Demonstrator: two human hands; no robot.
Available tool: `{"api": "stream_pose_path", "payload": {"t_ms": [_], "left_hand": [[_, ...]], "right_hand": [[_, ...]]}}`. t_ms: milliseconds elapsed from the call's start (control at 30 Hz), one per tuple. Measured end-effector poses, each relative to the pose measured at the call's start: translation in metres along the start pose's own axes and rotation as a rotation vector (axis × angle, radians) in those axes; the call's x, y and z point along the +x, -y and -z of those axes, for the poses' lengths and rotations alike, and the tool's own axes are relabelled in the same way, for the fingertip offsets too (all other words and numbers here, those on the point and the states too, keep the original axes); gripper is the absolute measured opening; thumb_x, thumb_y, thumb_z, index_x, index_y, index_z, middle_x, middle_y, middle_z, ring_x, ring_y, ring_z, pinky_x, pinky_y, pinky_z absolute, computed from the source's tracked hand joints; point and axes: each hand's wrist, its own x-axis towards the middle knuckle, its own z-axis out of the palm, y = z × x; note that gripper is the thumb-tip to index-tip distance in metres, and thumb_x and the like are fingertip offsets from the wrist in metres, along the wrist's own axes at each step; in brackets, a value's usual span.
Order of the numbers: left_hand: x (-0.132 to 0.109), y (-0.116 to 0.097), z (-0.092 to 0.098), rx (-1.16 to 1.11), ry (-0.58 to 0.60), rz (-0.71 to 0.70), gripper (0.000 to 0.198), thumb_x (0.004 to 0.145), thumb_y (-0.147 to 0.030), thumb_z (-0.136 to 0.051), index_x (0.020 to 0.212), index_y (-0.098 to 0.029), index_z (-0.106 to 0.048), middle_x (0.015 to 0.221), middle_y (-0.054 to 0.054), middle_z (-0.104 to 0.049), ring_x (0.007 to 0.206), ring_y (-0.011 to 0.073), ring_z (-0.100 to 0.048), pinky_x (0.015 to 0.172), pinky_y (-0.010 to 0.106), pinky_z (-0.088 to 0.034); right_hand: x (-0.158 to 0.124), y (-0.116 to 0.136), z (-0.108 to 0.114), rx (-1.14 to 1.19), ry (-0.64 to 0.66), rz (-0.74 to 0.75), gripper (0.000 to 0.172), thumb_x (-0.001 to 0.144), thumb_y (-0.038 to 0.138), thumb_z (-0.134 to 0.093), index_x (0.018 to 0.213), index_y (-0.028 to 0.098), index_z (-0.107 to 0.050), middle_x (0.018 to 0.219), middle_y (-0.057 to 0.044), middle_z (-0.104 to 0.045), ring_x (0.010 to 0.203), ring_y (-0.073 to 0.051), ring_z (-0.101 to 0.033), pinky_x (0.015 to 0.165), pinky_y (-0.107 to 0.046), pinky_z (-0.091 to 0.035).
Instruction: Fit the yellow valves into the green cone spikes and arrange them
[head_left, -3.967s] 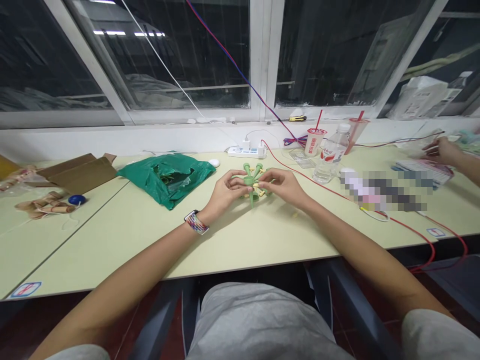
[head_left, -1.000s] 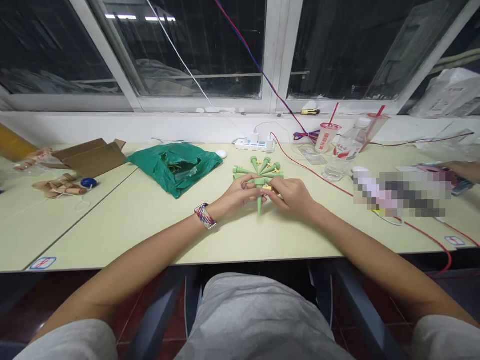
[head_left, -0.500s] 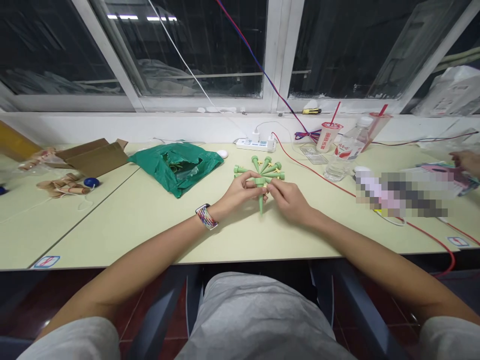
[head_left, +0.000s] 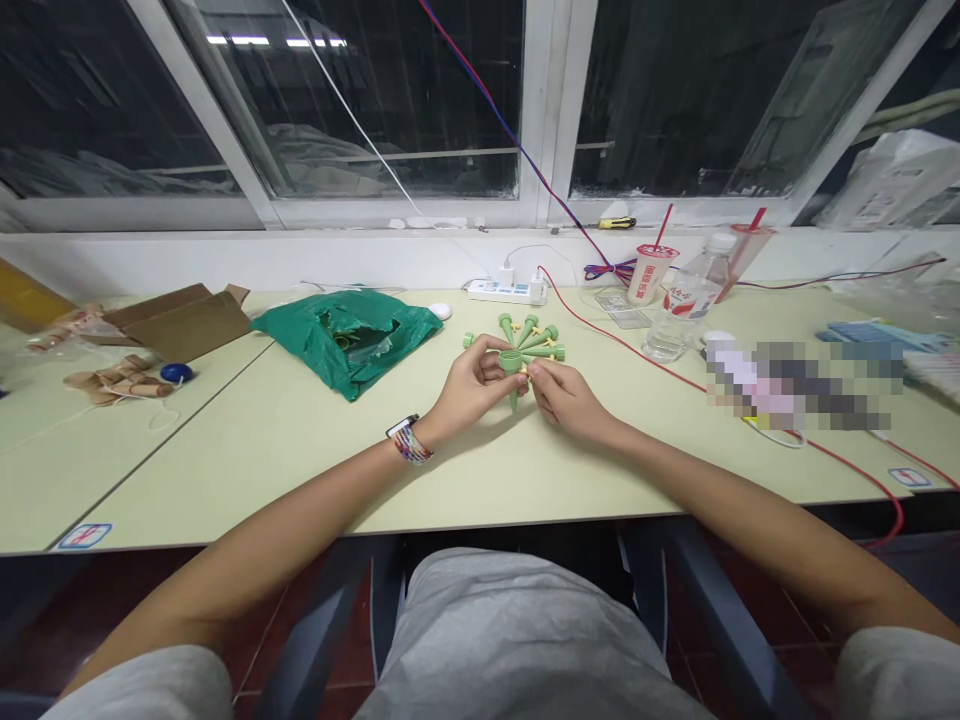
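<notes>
Closest in, the left hand [head_left: 474, 385] and right hand [head_left: 566, 396] meet over the pale laminate table [head_left: 300, 460]. The left curls round the wide cup end of a green plastic spike [head_left: 514, 400], while the right's fingertips [head_left: 538, 372] pinch in at its side, just beside a small yellow piece [head_left: 526, 371]. Both hands are grasping, closed but not clenched. The spike points down toward 6 o'clock; whether its tip touches the table, I cannot tell. A beaded band [head_left: 410, 447] circles the left wrist.

Just beyond, at 12 o'clock, a cluster of matching spikes [head_left: 534, 340] radiates like spokes, almost touching the hands. The table's front edge runs at 6 o'clock, well apart from them. At 10 o'clock lies a green plastic bag [head_left: 345, 345] — a cardboard box [head_left: 176, 320] sits farther out. At 2 o'clock stand a water bottle [head_left: 688, 310] and a red cable [head_left: 622, 340]; a power strip [head_left: 504, 291] sits far off at 12.
</notes>
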Motion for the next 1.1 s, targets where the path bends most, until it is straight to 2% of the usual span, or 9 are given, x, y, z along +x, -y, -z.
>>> {"api": "stream_pose_path", "payload": {"t_ms": [133, 233, 300, 367, 467, 567, 700, 867, 1100], "left_hand": [[0.005, -0.006, 0.005, 0.116, -0.066, -0.036, 0.039, 0.081, -0.045, -0.086, 0.103, -0.019, -0.067, 0.086, 0.004, -0.073, 0.078, 0.0186, -0.072, 0.074, 0.031, -0.06], [0.021, -0.003, 0.019, 0.237, -0.213, -0.072, 0.035, 0.081, -0.044, -0.084, 0.103, -0.018, -0.075, 0.077, 0.003, -0.07, 0.068, 0.0154, -0.065, 0.063, 0.027, -0.054], [0.041, 0.004, 0.033, 0.217, -0.343, -0.075, 0.032, 0.081, -0.043, -0.083, 0.099, -0.017, -0.076, 0.079, 0.003, -0.07, 0.067, 0.0145, -0.063, 0.064, 0.027, -0.054], [0.064, 0.013, 0.05, 0.182, -0.47, -0.011, 0.033, 0.076, -0.039, -0.084, 0.099, -0.016, -0.075, 0.077, 0.003, -0.07, 0.067, 0.0143, -0.064, 0.065, 0.026, -0.055], [0.1, 0.026, 0.07, 0.234, -0.569, 0.204, 0.038, 0.08, -0.036, -0.078, 0.113, -0.018, -0.072, 0.08, 0.003, -0.072, 0.065, 0.0122, -0.064, 0.064, 0.023, -0.054], [0.127, 0.038, 0.083, 0.316, -0.567, 0.266, 0.031, 0.078, -0.037, -0.08, 0.097, -0.015, -0.073, 0.08, 0.007, -0.075, 0.065, 0.0131, -0.064, 0.063, 0.023, -0.052], [0.141, 0.056, 0.095, 0.458, -0.559, 0.346, 0.031, 0.062, -0.034, -0.091, 0.079, -0.014, -0.074, 0.079, 0.011, -0.078, 0.07, 0.0184, -0.066, 0.061, 0.026, -0.049], [0.139, 0.069, 0.109, 0.618, -0.529, 0.421, 0.026, 0.065, -0.039, -0.088, 0.065, -0.016, -0.075, 0.078, 0.013, -0.08, 0.074, 0.022, -0.068, 0.065, 0.028, -0.049], [0.132, 0.077, 0.116, 0.777, -0.477, 0.446, 0.027, 0.072, -0.044, -0.081, 0.066, -0.018, -0.078, 0.075, 0.012, -0.079, 0.075, 0.0241, -0.07, 0.066, 0.029, -0.05]], "right_hand": [[0.0, 0.006, 0.004, 0.029, 0.036, -0.037, 0.05, 0.105, 0.064, -0.048, 0.078, 0.022, -0.051, 0.055, 0.006, -0.046, 0.047, -0.01, -0.044, 0.052, -0.026, -0.036], [0.003, 0.008, 0.01, 0.076, 0.019, -0.047, 0.048, 0.103, 0.064, -0.051, 0.08, 0.021, -0.051, 0.056, 0.006, -0.051, 0.046, -0.01, -0.047, 0.053, -0.025, -0.039], [0.006, 0.007, 0.014, 0.118, -0.022, -0.058, 0.047, 0.101, 0.066, -0.054, 0.083, 0.021, -0.053, 0.056, 0.006, -0.052, 0.046, -0.01, -0.048, 0.051, -0.025, -0.039], [0.009, 0.005, 0.018, 0.143, -0.066, -0.065, 0.048, 0.099, 0.067, -0.055, 0.084, 0.021, -0.054, 0.054, 0.006, -0.051, 0.045, -0.01, -0.047, 0.049, -0.024, -0.039], [0.013, 0.0, 0.021, 0.169, -0.103, -0.084, 0.05, 0.097, 0.069, -0.057, 0.083, 0.021, -0.055, 0.053, 0.006, -0.051, 0.044, -0.01, -0.047, 0.047, -0.024, -0.038], [0.016, -0.005, 0.022, 0.193, -0.113, -0.101, 0.051, 0.095, 0.07, -0.058, 0.083, 0.02, -0.056, 0.053, 0.006, -0.051, 0.043, -0.01, -0.047, 0.045, -0.023, -0.038], [0.017, -0.007, 0.021, 0.208, -0.116, -0.103, 0.051, 0.094, 0.07, -0.059, 0.083, 0.02, -0.057, 0.054, 0.006, -0.051, 0.045, -0.01, -0.047, 0.045, -0.023, -0.038], [0.015, -0.002, 0.019, 0.176, -0.108, -0.075, 0.05, 0.097, 0.068, -0.056, 0.084, 0.02, -0.058, 0.053, 0.006, -0.051, 0.045, -0.01, -0.047, 0.047, -0.023, -0.038], [0.01, 0.016, 0.014, 0.225, -0.059, -0.066, 0.04, 0.096, 0.056, -0.062, 0.082, 0.019, -0.061, 0.051, 0.006, -0.052, 0.045, -0.009, -0.046, 0.049, -0.023, -0.039]]}}
